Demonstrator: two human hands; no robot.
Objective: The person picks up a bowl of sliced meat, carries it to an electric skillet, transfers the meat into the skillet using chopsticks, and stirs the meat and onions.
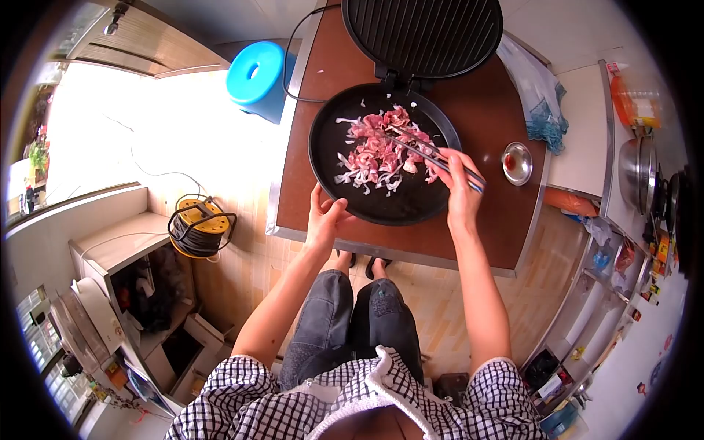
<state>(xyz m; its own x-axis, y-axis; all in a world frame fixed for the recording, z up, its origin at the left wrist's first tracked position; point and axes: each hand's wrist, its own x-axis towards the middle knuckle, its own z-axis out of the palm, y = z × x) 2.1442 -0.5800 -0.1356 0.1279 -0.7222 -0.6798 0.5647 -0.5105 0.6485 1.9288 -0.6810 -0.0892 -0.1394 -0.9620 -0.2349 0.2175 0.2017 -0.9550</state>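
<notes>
My right hand [462,192] is closed round a pair of dark chopsticks [425,152], whose tips reach into sliced raw meat [375,152]. Pale onion-like strips [364,178] lie among and around the meat. All of it rests in the round black lower plate of an electric griddle [411,204], spread over the middle and upper part. At the griddle's near left rim, my left hand [324,220] grips the edge, thumb on top; some of its fingers are hidden. The ridged griddle lid [422,40] stands opened back at the far side.
The griddle is on a brown table [488,235] with a metal edge. To the right are a small metal bowl [517,163] with something red inside and a plastic bag [539,95]. A blue stool [255,73] and a yellow cable reel [202,226] stand to the left.
</notes>
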